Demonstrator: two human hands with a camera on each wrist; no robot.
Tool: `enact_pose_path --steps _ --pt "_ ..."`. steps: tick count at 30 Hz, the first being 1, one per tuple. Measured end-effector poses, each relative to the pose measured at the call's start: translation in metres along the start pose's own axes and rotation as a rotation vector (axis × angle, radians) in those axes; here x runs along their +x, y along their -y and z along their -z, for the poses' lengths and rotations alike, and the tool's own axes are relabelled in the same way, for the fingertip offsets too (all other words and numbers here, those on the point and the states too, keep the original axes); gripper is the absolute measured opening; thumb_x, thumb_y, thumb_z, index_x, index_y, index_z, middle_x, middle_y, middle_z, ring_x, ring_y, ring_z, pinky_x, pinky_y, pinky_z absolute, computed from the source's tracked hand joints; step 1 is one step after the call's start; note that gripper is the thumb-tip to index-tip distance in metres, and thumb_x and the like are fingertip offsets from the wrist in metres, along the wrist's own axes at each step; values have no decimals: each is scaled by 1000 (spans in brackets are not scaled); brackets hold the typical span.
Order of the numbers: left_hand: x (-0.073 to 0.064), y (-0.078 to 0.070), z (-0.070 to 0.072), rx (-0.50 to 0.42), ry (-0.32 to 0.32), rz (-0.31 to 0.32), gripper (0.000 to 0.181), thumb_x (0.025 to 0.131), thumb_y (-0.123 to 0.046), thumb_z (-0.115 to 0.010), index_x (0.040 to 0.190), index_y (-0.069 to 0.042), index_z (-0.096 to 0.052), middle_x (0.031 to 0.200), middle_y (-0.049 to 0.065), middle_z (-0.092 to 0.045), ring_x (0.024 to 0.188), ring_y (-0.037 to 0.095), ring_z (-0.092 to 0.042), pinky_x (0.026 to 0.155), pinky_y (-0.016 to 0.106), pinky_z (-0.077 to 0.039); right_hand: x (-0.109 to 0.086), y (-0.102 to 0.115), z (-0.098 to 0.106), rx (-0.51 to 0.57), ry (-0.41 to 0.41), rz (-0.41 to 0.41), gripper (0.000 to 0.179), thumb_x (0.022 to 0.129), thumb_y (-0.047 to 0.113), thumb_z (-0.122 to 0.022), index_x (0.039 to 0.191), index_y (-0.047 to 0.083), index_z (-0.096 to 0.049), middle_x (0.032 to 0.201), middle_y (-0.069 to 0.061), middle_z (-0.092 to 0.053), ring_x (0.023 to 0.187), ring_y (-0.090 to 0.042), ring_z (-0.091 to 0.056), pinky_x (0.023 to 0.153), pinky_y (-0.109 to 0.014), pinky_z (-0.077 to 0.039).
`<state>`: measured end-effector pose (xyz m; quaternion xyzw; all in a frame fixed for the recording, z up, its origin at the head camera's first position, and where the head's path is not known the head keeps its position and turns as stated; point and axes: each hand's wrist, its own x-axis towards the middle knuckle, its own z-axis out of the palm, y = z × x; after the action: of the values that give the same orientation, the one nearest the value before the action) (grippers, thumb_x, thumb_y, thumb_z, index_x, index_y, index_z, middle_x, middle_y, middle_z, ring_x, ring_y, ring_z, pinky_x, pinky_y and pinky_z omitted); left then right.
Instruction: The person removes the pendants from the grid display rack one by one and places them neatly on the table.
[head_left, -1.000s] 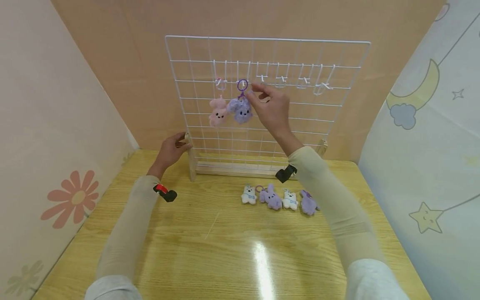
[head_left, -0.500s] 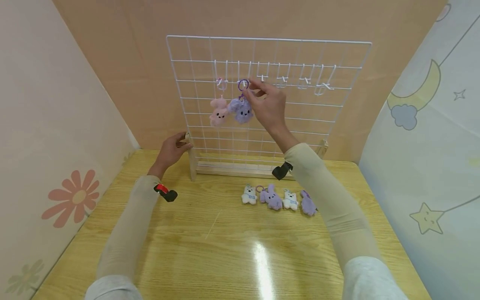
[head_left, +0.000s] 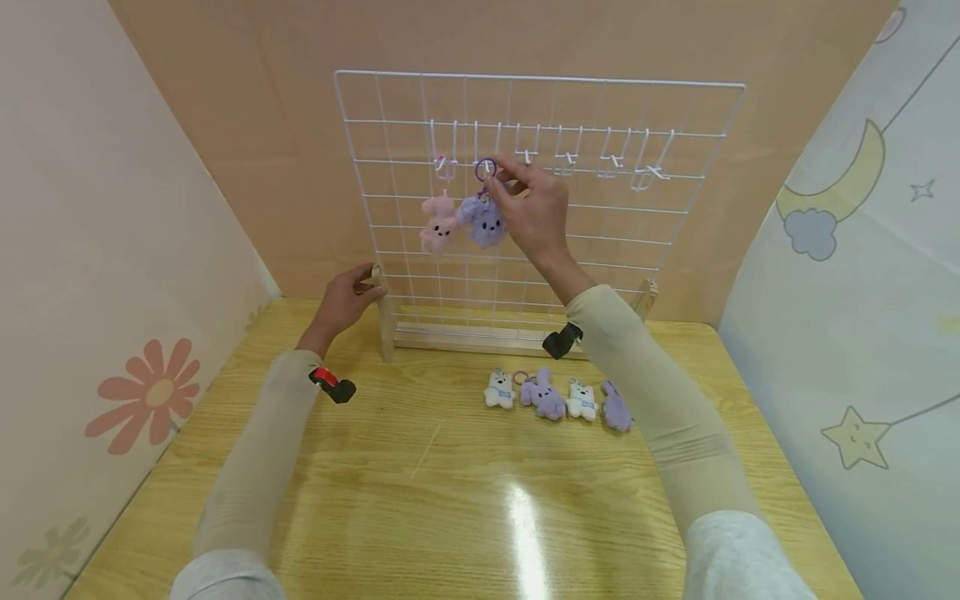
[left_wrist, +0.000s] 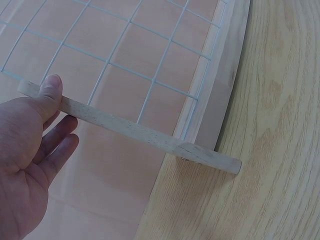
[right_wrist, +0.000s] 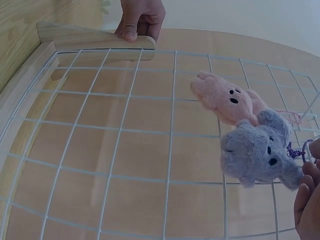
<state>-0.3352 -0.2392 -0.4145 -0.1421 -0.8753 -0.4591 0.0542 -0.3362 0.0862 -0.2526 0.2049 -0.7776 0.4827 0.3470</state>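
Observation:
My right hand (head_left: 536, 208) pinches the purple ring of a fluffy purple plush keychain (head_left: 487, 227) at the second white hook from the left. In the right wrist view the plush (right_wrist: 255, 152) hangs sideways, with its ring at the fingertips; the hand is partly cut off by the edge. Close beside it, a pink plush keychain (head_left: 439, 232) hangs on the leftmost hook. My left hand (head_left: 343, 304) grips the top of the left wooden post (head_left: 387, 329) of the white wire grid rack (head_left: 540, 79). The left wrist view shows the thumb over one side of that post (left_wrist: 125, 128), fingers behind.
Several more hooks, including the rightmost hook (head_left: 649, 173), hang bare along the grid. In front of the rack's wooden base (head_left: 472, 338) lie a white bear keychain (head_left: 499, 392), a purple plush (head_left: 546, 402), a second white bear (head_left: 582, 402) and another purple plush (head_left: 617, 410), partly behind the right sleeve.
My right hand has shifted slightly left, closer in on the purple ring at the second hook. The left hand stays on the post.

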Motion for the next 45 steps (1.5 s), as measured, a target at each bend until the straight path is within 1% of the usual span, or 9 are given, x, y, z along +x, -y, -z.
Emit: enact_pose_path --steps 3,7,12,19,27,32,38,45 --pt "0 0 0 -6 0 0 62 104 -23 -64 156 -2 -39 154 24 -46 130 44 -57 102 57 -51 0 -1 -1 2 -8 5 26 92 13 -78 117 5 -78 97 -12 -77 78 -20 -68 70 -17 -52" --pt "1 0 0 -4 -4 3 61 104 -24 -64 156 -3 -40 154 24 -46 130 44 -57 102 57 -51 -1 -1 -3 -9 -33 -13 24 92 15 -78 113 2 -78 95 -11 -77 78 -18 -69 71 -18 -54" --pt "2 0 0 -1 -4 8 62 104 -24 -64 156 -2 -40 154 24 -46 130 44 -57 103 57 -51 -2 2 -4 -29 -46 -59 25 93 19 -79 110 2 -78 95 -10 -77 78 -15 -69 70 -15 -53" --pt "2 1 0 -11 -3 1 62 104 -24 -64 156 -3 -40 155 24 -45 131 43 -56 103 57 -50 -1 4 -5 -45 -32 -112 25 92 25 -79 105 3 -80 93 -11 -78 78 -15 -70 67 -16 -52" --pt "1 -1 -1 -26 -9 4 61 104 -23 -64 156 -3 -41 154 23 -47 131 44 -56 102 57 -51 1 5 -4 -84 -33 -140 27 93 30 -78 103 5 -81 92 -10 -78 77 -15 -71 63 -16 -48" --pt "0 -1 -1 -21 -1 13 62 103 -24 -64 156 -4 -40 155 22 -46 131 43 -56 103 56 -51 3 6 -5 -103 -35 -168 27 94 31 -77 103 5 -82 93 -9 -79 76 -15 -72 61 -16 -48" --pt "0 0 -1 -15 0 18 63 104 -26 -64 157 -4 -40 155 22 -45 131 42 -56 103 57 -51 4 7 -6 -95 -37 -208 25 97 28 -74 102 5 -82 93 -10 -79 73 -13 -70 59 -16 -49" --pt "-1 1 0 -22 0 23 63 103 -27 -64 157 -4 -40 155 22 -46 131 42 -56 103 57 -50 4 9 -6 -62 -42 -210 23 97 25 -74 99 4 -82 90 -11 -78 71 -14 -67 60 -17 -47"
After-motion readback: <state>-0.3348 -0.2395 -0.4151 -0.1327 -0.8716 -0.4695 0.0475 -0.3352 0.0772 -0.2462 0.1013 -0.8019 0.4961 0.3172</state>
